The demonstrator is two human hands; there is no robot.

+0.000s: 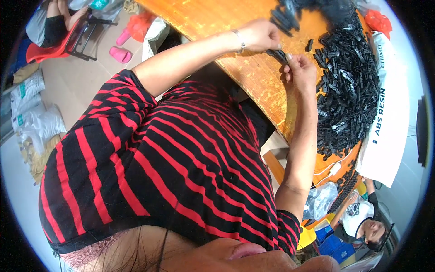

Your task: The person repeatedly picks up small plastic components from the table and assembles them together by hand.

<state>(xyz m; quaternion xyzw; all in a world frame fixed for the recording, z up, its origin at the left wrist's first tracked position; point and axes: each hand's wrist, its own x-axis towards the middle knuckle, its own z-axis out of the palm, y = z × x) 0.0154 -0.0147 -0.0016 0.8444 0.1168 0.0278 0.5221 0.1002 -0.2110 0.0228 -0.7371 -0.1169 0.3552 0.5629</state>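
Over the wooden table (253,81), my left hand (263,37), with a bracelet at the wrist, pinches one end of a small, narrow black plastic piece (277,56). The thumb and fingers of my right hand (301,71) close on its other end. Its exact kind is too small to tell, and my fingers hide part of it. Beside my right hand spreads a large heap of similar black plastic pieces (346,86). One loose black piece (309,45) lies apart, between the heap and my hands. Further off, a cluster of black pieces (284,20) looks blurred.
A white printed sack (385,109) borders the heap on the right. A white cable connector (334,169) and a clear plastic bag (321,201) lie near the table's right end. Another person (362,215) is at lower right. A red chair (50,53) and pink slippers (120,55) stand at left.
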